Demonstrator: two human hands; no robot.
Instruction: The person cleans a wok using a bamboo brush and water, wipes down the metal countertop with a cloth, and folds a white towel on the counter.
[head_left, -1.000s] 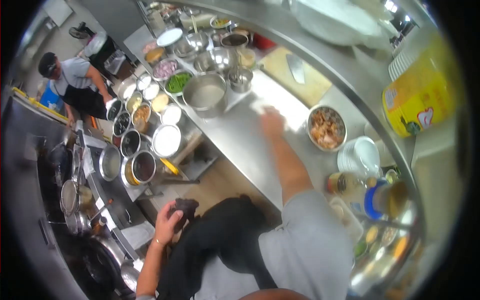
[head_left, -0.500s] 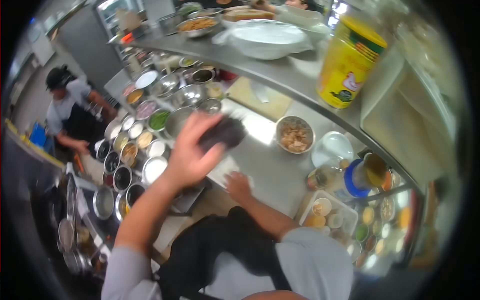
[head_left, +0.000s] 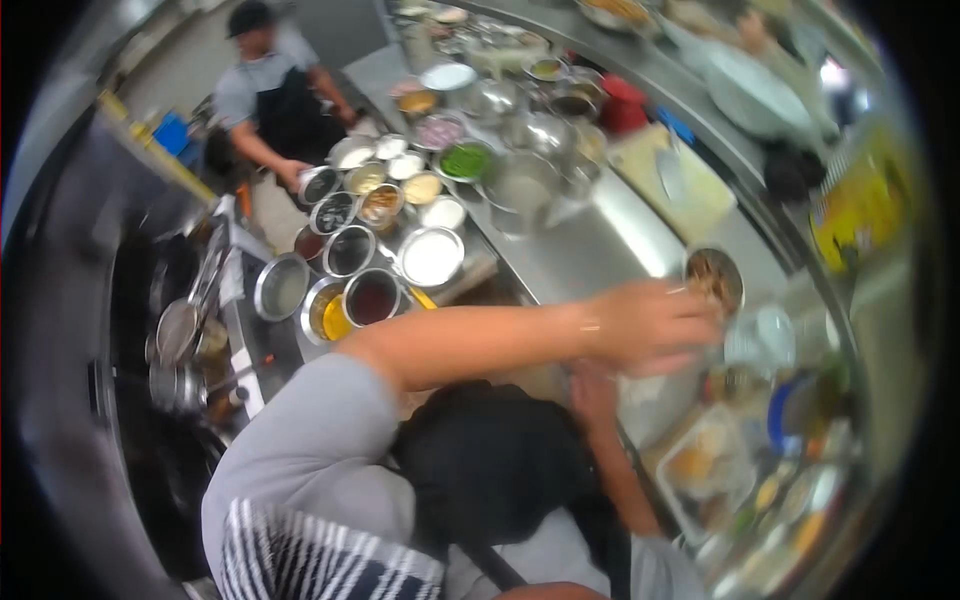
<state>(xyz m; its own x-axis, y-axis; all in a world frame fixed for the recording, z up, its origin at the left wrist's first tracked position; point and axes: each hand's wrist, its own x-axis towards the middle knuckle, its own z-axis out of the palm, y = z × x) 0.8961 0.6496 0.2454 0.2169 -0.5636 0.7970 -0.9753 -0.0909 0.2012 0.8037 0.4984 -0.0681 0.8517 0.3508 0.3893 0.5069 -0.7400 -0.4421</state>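
My left hand (head_left: 655,325) reaches across to the right over the steel counter (head_left: 590,245), blurred. Its fingers look loosely apart, with nothing seen in them. Just beyond it stands a metal bowl of brown chopped pieces (head_left: 714,280), partly covered by the fingers. Lower down, my right hand (head_left: 595,392) is near the counter's front edge, partly hidden under the left forearm. What its fingers do cannot be made out. A dark, fuzzy-looking object (head_left: 794,175) is at the shelf edge beside a yellow can (head_left: 858,205); its kind is unclear.
Several metal containers of ingredients, including chopped greens (head_left: 466,159), crowd the left. Behind the counter lies a cutting board (head_left: 690,195) with a broad blade (head_left: 670,175). At right is a plastic tray (head_left: 705,465). A co-worker (head_left: 275,100) stands at upper left.
My left hand has swung right and no longer holds the dark object, which now appears at the shelf by the yellow can. The view has turned left.
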